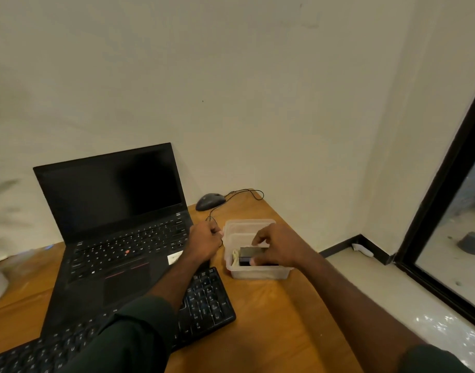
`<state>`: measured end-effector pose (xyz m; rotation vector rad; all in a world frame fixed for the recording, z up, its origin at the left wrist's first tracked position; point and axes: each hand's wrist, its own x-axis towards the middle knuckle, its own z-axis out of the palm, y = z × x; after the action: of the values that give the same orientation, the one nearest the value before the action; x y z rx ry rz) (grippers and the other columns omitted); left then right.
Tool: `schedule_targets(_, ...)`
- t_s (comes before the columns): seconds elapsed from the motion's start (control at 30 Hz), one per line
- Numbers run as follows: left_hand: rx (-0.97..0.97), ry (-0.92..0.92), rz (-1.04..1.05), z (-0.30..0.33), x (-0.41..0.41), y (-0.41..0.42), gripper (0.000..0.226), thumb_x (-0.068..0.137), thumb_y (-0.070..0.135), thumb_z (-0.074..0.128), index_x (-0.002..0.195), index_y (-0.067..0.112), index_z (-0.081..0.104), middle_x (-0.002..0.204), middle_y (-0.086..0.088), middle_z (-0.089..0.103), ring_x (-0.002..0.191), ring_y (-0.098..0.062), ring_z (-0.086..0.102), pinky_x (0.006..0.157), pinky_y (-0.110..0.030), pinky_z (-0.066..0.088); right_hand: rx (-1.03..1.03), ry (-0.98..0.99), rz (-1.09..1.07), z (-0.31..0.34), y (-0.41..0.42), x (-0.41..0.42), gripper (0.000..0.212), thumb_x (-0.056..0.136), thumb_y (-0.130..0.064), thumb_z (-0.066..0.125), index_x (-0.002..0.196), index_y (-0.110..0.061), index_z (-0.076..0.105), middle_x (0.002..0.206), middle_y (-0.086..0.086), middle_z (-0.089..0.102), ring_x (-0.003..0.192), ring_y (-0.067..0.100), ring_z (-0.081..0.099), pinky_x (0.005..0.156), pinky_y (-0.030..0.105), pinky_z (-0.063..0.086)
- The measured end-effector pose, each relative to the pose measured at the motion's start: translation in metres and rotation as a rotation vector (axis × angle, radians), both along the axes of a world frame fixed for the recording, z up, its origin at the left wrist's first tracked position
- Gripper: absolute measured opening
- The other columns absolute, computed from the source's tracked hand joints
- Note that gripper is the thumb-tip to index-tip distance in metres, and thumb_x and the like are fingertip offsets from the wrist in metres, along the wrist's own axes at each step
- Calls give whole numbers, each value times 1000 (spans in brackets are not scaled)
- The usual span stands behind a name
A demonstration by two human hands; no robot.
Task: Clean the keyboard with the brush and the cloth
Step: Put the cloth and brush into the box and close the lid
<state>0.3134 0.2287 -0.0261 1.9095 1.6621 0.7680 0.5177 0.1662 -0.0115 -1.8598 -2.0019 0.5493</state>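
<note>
Wooden desk [271,313]: right hand [278,247] fingers pinch a dark object (unclear) — left hand [204,242] curled, grip hidden.

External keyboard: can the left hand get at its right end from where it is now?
Probably yes. The left hand grips the rim of the plastic container, and its forearm already crosses the external keyboard. Nothing lies on those keys; it would only need to let go and draw back.
</note>
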Motion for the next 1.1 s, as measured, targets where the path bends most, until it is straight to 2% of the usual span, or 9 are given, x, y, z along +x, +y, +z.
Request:
schedule_targets(0.07, -22, 34, 10, -2, 3, 8, 14, 94, 15, 63, 84, 10, 72, 84, -1, 67, 84, -16, 62, 77, -31, 52, 138, 204, -119, 4, 5, 11, 34, 75, -39, 86, 102, -22, 74, 104, -8, 70, 93, 7, 64, 84, 28, 57)
schedule_targets(0.17, -86, 85, 12, -3, 8, 15, 13, 94, 14, 63, 89, 9, 73, 87, -2, 67, 88, -17, 62, 80, -32, 53, 268, 278, -361, 5, 22, 37, 11, 89, -25, 75, 93, -14, 77, 91, -1, 74, 81, 9, 67, 80, 31, 58)
schedule_targets(0.23, -145, 95, 4, -4, 10, 18, 10, 94, 13, 63, 93, 9, 72, 91, -5, 68, 87, -18, 64, 79, -34, 55, 147, 219, -435, -2, 35, 53, 13, 93, -20, 69, 97, -10, 77, 98, 6, 75, 85, 16, 68, 83, 35, 58)
schedule_targets(0.37, -266, 61, 20, -10, 15, 21, 15, 94, 2, 54, 95, -1, 68, 82, -14, 66, 56, -18, 55, 50, -29, 46, -176, 215, -482, -21, 53, 62, 18, 93, -17, 69, 106, -4, 73, 104, 10, 72, 92, 25, 70, 86, 38, 60)
schedule_targets(0.53, -222, -28, 106, -12, 21, 24, 16, 87, -8, 56, 95, -9, 69, 85, -16, 62, 72, -19, 54, 67, -35, 49, -193, 352, -498, -29, 60, 53, 15, 94, -15, 66, 98, -3, 73, 98, 13, 72, 89, 28, 71, 81, 39, 61)
schedule_targets(0.7, -190, -316, 156, 3, 16, 23, 18, 96, 7, 57, 89, -1, 71, 74, -17, 72, 57, -22, 65, 55, -31, 57, 50, 640, -571, -18, 56, 53, 19, 88, 0, 68, 97, -16, 71, 98, 7, 71, 78, 23, 70, 75, 38, 63)
schedule_targets(0.93, -329, -780, 233, 23, 4, 9, 55, 98, 52, 50, 94, 0, 68, 84, -19, 75, 79, -29, 76, 75, -42, 63, 227, 812, -434, -7, 26, 49, 20, 86, 5, 70, 91, -15, 73, 92, 3, 72, 90, 22, 70, 78, 33, 63)
schedule_targets(1.0, -350, -826, 241, 26, 1, 0, 49, 94, 49, 59, 94, 0, 67, 85, -19, 75, 79, -28, 76, 73, -40, 63, 252, 848, -415, -6, 16, 47, 17, 86, -1, 74, 92, -17, 75, 94, 0, 73, 93, 19, 70, 83, 35, 62)
schedule_targets(1.1, -301, -742, 183, 26, -3, -17, 25, 91, 25, 71, 96, 1, 69, 91, -23, 74, 69, -24, 70, 58, -29, 59, 264, 962, -402, -6, -6, 44, 14, 92, -13, 71, 99, -23, 78, 97, -4, 76, 96, 16, 71, 89, 38, 60)
